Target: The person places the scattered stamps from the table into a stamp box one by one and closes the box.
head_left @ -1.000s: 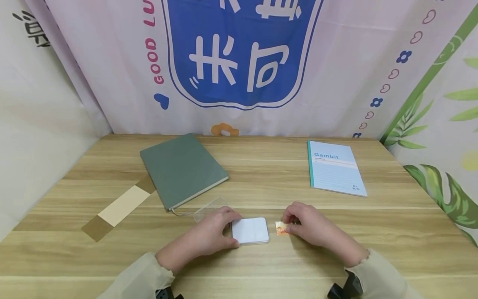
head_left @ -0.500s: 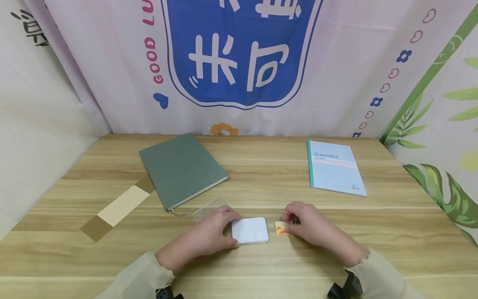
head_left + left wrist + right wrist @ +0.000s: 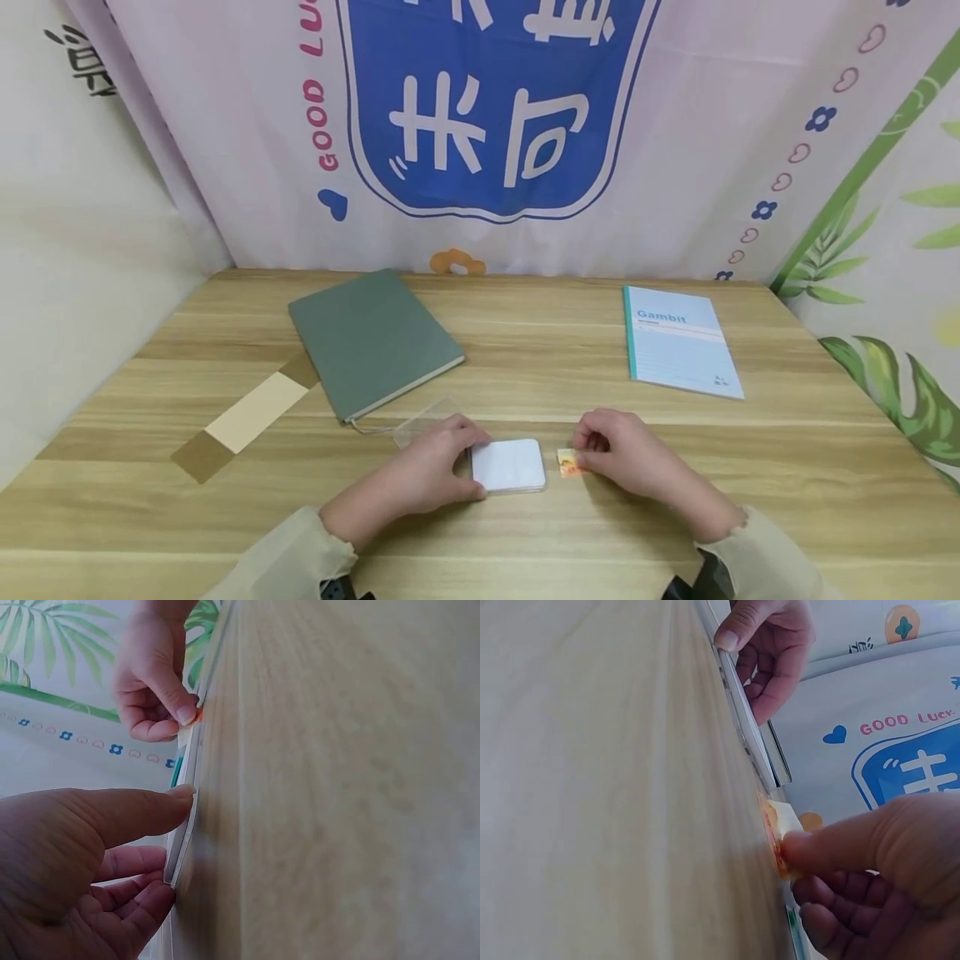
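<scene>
My left hand (image 3: pixel 431 475) holds a thin white slab with rounded corners (image 3: pixel 508 465) by its left end, thumb at the near edge and fingers at the far edge. It lies flat on the table, and a clear rim shows along its near side. Just to its right, my right hand (image 3: pixel 622 454) pinches a small yellow-and-orange printed piece (image 3: pixel 567 463) between thumb and fingers. The right wrist view shows this printed piece (image 3: pixel 778 825) standing out from under the thumb, part of it hidden. A clear plastic piece (image 3: pixel 427 417) lies behind my left hand, partly covered by it.
A dark green notebook (image 3: pixel 375 342) lies at the back left, its ribbon trailing toward the clear piece. Left of it is a cream strip with brown ends (image 3: pixel 257 412). A light blue "Gambit" notebook (image 3: pixel 682 342) lies at the back right. Printed cloth (image 3: pixel 675 167) hangs behind the table.
The head view has shifted slightly. Both hands keep their hold, and nothing on the table has visibly moved.
</scene>
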Available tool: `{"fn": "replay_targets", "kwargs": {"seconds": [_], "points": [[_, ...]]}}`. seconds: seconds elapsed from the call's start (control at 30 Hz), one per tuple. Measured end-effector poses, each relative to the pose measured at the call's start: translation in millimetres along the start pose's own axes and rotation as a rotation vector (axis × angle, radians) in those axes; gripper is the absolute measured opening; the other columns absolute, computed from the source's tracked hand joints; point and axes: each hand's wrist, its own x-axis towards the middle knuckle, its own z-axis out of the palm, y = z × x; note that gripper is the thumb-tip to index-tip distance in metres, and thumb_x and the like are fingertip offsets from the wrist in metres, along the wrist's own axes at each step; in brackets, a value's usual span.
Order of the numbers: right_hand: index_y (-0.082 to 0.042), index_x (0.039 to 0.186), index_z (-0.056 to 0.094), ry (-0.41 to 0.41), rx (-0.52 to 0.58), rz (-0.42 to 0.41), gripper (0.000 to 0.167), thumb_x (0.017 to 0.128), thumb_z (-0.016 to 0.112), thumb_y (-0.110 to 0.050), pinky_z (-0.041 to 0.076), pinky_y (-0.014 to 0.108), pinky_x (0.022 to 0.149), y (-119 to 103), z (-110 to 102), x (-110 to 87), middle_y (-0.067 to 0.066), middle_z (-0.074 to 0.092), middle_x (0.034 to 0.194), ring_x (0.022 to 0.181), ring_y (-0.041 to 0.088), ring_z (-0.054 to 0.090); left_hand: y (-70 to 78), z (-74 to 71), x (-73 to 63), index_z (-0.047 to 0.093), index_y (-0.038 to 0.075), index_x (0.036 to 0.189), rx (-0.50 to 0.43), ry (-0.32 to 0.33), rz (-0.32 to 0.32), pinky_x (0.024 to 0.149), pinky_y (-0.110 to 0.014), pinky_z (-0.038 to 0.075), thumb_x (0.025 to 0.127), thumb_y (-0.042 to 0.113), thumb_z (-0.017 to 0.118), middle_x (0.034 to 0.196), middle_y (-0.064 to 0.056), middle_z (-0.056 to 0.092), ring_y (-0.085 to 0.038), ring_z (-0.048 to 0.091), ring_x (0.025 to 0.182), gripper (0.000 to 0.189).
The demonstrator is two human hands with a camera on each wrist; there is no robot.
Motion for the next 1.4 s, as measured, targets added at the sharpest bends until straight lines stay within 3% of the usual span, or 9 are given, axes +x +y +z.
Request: {"fn": "replay_targets", "kwargs": {"seconds": [0.33, 0.67, 1.4], "points": [[-0.009, 0.079, 0.060, -0.125, 0.224, 0.026, 0.009, 0.082, 0.068, -0.011, 0.043, 0.022, 0.059, 2.3, -9.3, -0.9, -0.001, 0.055, 0.074, 0.068, 0.012, 0.049, -0.2, 0.1, -0.1, 0.059, 0.002, 0.117, 0.003, -0.001, 0.006, 0.090, -0.039, 0.044, 0.073, 0.019, 0.078, 0.113, -0.006, 0.054, -0.021, 0.052, 0.103, 0.050], [0.001, 0.086, 0.060, -0.214, 0.442, 0.075, 0.016, 0.082, 0.069, -0.012, 0.042, 0.022, 0.058, 6.3, -15.3, -0.5, 0.004, 0.054, 0.076, 0.069, 0.013, 0.048, 0.4, -0.2, -0.1, 0.059, 0.003, 0.118, 0.019, -0.011, 0.006, 0.090, -0.038, 0.044, 0.075, 0.020, 0.077, 0.114, -0.005, 0.054, -0.021, 0.052, 0.104, 0.050], [-0.001, 0.085, 0.060, -0.222, 0.473, 0.075, 0.017, 0.081, 0.070, -0.014, 0.041, 0.022, 0.058, -12.7, -2.7, 13.4, 0.002, 0.055, 0.076, 0.069, 0.013, 0.048, -1.0, -0.1, -1.2, 0.059, 0.003, 0.117, 0.010, -0.012, 0.000, 0.091, -0.039, 0.044, 0.075, 0.022, 0.077, 0.114, -0.005, 0.054, -0.020, 0.052, 0.105, 0.050]]}}
